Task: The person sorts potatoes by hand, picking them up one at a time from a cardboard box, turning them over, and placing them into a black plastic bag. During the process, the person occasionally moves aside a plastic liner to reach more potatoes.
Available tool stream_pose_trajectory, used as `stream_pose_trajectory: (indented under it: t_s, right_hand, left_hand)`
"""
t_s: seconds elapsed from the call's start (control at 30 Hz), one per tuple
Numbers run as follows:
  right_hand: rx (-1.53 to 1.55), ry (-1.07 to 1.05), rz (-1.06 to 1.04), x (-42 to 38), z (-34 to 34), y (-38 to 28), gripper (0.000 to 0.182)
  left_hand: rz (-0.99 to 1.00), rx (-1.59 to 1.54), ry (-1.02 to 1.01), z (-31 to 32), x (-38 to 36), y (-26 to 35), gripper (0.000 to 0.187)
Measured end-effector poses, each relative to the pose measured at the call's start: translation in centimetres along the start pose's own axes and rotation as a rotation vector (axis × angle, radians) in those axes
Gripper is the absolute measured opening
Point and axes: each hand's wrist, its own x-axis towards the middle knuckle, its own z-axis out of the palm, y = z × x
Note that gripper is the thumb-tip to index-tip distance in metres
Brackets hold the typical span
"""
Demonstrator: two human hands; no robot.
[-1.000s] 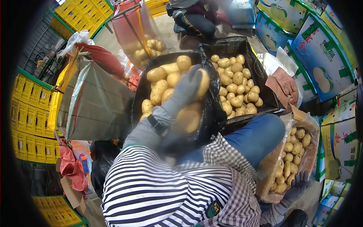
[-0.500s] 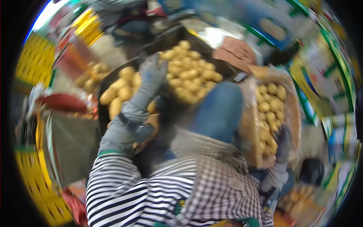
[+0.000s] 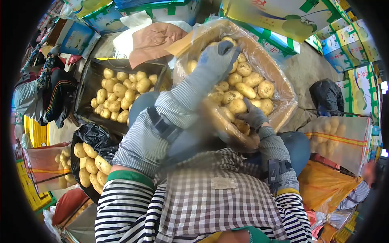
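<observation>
My left hand (image 3: 219, 60), in a grey glove, is over the far left part of a plastic-lined carton (image 3: 279, 77). Its fingers are curled, with a potato (image 3: 234, 67) showing beneath them; the palm side is hidden. My right hand (image 3: 255, 116), in a darker grey glove, reaches in over the carton's near edge. Its finger and thumb sit on either side of a dirt-marked potato (image 3: 236, 106). Several more yellow potatoes (image 3: 265, 89) fill the carton around both hands.
Left of the carton stands a black crate (image 3: 83, 95) of smaller potatoes. A black-lined container (image 3: 97, 137) holds larger ones. A black bag (image 3: 326, 95) sits at right, near a mesh sack (image 3: 340, 139). Printed boxes (image 3: 275, 18) line the back. Another person (image 3: 46, 87) is at far left.
My view has turned right, bringing the carton to the middle. My left hand has gone from the black crate to the carton. My right hand stays among the carton's potatoes.
</observation>
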Motion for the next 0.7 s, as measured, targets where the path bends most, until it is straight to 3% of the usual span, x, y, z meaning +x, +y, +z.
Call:
stream_pose_trajectory:
  t_s: [0.07, 0.17, 0.2, 0.23, 0.3, 0.33, 0.43, 0.47, 0.53, 0.57, 0.7]
  right_hand:
    - [-0.126, -0.051, 0.048, 0.6, 1.1, -1.2, 0.099]
    - [0.219, -0.02, -0.025, 1.3, 1.5, -1.9, 0.099]
    - [0.117, -0.051, -0.021, 1.1, 0.0, -4.2, 0.094]
    - [0.345, -0.036, -0.088, 0.6, -0.9, -6.1, 0.091]
    - [0.804, 0.002, -0.234, -0.3, -2.4, -9.3, 0.087]
    - [0.815, 0.05, -0.326, -0.7, -3.6, -10.5, 0.086]
    - [0.801, 0.226, -0.546, -2.2, -6.5, -12.0, 0.086]
    - [0.767, 0.295, -0.586, -2.6, -7.2, -11.9, 0.088]
    - [0.677, 0.395, -0.632, -3.7, -8.8, -12.0, 0.091]
    - [0.8, 0.36, -0.616, -4.2, -9.1, -12.0, 0.09]
    - [1.171, 0.198, -0.493, -6.2, -9.7, -12.4, 0.083]
  left_hand:
    - [0.266, -0.003, 0.035, -0.5, 1.5, -0.6, 0.029]
    - [0.169, -0.035, 0.016, -0.5, 1.5, 0.5, 0.019]
    - [0.011, -0.128, -0.041, -0.6, 1.3, 1.1, 0.019]
    - [-0.145, -0.218, -0.099, -0.9, 1.1, 1.6, 0.019]
    - [-0.148, -0.238, -0.246, -2.2, 0.3, 2.6, 0.033]
    - [-0.149, -0.246, -0.32, -2.9, -0.1, 2.9, 0.041]
    - [0.238, -0.059, -0.331, -3.5, -1.1, 3.9, 0.04]
    - [0.013, -0.2, -0.379, -3.6, -1.4, 4.7, 0.04]
    - [-0.053, -0.201, -0.505, -3.0, -2.1, 5.4, 0.041]
    - [-0.086, -0.2, -0.564, -2.7, -2.5, 5.9, 0.042]
    - [-0.095, -0.169, -0.415, -1.2, -3.3, 6.5, 0.038]
